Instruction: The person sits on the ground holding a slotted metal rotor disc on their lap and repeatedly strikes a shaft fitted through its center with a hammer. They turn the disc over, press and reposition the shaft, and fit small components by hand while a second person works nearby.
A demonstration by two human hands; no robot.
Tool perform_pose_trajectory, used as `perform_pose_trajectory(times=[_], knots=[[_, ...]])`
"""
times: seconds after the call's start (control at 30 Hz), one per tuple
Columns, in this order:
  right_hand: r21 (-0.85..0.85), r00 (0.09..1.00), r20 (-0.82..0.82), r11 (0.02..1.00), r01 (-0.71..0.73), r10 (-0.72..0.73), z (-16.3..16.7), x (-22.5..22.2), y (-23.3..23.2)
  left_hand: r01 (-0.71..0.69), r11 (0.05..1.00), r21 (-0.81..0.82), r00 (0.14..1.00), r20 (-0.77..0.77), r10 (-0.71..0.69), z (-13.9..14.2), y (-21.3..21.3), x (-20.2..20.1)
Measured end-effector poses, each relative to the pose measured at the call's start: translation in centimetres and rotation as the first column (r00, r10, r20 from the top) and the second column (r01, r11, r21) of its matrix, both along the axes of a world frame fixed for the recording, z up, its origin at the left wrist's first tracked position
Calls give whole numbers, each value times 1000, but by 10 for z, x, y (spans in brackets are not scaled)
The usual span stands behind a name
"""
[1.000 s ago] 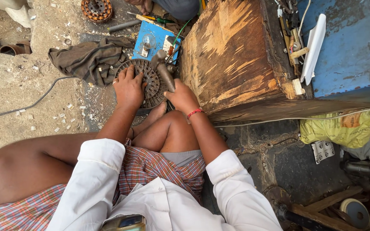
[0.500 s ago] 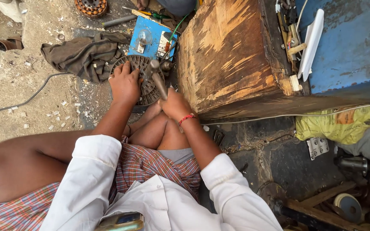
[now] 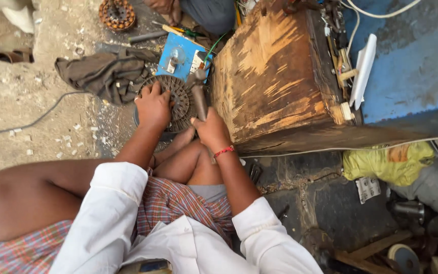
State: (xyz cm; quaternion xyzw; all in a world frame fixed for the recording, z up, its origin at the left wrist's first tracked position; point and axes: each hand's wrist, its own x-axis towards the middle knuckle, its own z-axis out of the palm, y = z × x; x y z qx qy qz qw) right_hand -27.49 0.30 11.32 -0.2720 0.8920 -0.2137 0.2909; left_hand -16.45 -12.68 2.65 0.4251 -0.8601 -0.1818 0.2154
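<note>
On a gritty concrete floor (image 3: 16, 96) beside a worn wooden box (image 3: 275, 76), you sit cross-legged. Your left hand (image 3: 153, 105) presses flat, fingers spread, on a round slotted motor core (image 3: 178, 101), likely to steady it. Your right hand (image 3: 210, 129) is closed round the handle of a hammer (image 3: 198, 94), its head just right of the core. Farther off lie a grey rag (image 3: 102, 73) and a blue board (image 3: 186, 56).
</note>
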Motion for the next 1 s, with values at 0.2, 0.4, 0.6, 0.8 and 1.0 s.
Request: perform_pose_trajectory(times=[0.2,0.4,0.6,0.8,1.0], knots=[[110,919,-293,964,-242,264,-5,0,4,-2,1000,5,1000,-31,2,0,6,0],[-71,956,-267,987,-142,119,-21,-11,3,10,1000,2,1000,8,-10,2,3,-2],[-31,994,8,993,-113,113,-6,-7,2,-13,998,-54,999,-51,10,5,4,-3],[-278,999,-38,961,3,-14,23,-1,14,6,999,49,1000,13,-6,8,5,-3],[-27,994,-66,995,-91,89,3,11,1,-3,1000,15,1000,2,3,10,7,-3]])
